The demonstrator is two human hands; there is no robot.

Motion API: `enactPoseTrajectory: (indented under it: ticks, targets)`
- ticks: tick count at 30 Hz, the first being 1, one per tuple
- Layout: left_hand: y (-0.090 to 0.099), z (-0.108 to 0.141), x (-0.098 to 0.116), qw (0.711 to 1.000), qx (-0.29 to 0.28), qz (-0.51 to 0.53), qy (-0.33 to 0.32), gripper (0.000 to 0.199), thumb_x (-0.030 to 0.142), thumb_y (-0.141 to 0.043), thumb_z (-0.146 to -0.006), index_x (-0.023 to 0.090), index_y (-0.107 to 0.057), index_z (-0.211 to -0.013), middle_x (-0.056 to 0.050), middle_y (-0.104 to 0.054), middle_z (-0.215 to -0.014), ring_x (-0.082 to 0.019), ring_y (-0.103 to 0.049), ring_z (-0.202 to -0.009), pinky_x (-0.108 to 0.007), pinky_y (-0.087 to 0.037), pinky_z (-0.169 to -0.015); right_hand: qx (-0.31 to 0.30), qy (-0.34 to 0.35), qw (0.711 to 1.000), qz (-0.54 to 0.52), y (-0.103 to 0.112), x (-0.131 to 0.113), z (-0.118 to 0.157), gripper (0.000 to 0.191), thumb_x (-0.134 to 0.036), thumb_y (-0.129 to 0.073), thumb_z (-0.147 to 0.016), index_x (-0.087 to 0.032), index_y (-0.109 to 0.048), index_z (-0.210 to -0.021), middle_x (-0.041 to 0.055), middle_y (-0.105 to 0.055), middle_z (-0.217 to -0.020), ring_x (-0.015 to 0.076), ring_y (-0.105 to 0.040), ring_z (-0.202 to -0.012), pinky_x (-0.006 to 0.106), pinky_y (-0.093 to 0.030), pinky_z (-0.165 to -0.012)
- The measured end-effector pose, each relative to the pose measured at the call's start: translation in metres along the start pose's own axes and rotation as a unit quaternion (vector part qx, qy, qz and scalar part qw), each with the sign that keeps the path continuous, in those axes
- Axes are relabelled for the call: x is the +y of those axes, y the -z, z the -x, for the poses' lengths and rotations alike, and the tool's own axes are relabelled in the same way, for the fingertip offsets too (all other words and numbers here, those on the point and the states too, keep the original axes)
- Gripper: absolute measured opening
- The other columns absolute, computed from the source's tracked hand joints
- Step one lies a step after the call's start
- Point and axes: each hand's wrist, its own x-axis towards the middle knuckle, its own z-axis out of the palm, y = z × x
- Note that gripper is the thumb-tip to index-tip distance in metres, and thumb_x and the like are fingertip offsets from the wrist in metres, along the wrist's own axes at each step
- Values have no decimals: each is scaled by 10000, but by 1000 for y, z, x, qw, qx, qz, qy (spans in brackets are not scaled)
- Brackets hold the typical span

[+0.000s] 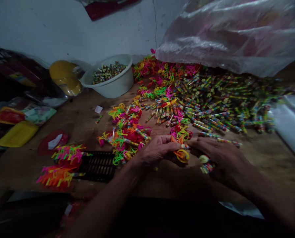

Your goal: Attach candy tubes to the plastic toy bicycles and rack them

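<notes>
My left hand (159,148) pinches an orange plastic piece with a yellow ring (182,156), just above the table's front part. Close on its right, my right hand (215,155) has its fingertips at a small printed tube (185,146) that meets the orange piece. More wrapped tubes (207,165) show under the palm of my right hand. Left of my hands lies a pile of bright plastic pieces (124,138) mixed with some tubes. Behind my right hand spreads a large heap of printed tubes (212,99).
A white basin (115,87) of short tubes stands at the back. Near the left front, a black slotted tray (98,166) lies beside bundled pieces (58,175). Clear plastic (219,43) hangs at the upper right. A yellow tray (18,134) lies far left.
</notes>
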Motion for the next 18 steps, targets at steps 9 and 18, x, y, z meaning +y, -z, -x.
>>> enactPoseTrajectory:
  ticks: [9,18]
  targets:
    - [15,29,-3,994,79,-75,30,252,373,-622,-781,129,-585,-831,-50,-659,-742,-137,-641,-605,-238,-519,-570,56,-192,978,-60,-20,-17,30,415,-196,-475,-830,-221,-516,-1242,69,-619,-1169,215,-594,-1048,325,-504,-841]
    - [25,41,-22,804,281,-524,-31,201,359,-590,-786,165,-581,-734,-25,-632,-672,-142,-582,-597,-219,-387,-527,136,-363,915,-114,-41,-13,39,188,-334,-539,-832,-190,-639,-898,20,-657,-778,150,-588,-643,243,-435,-553]
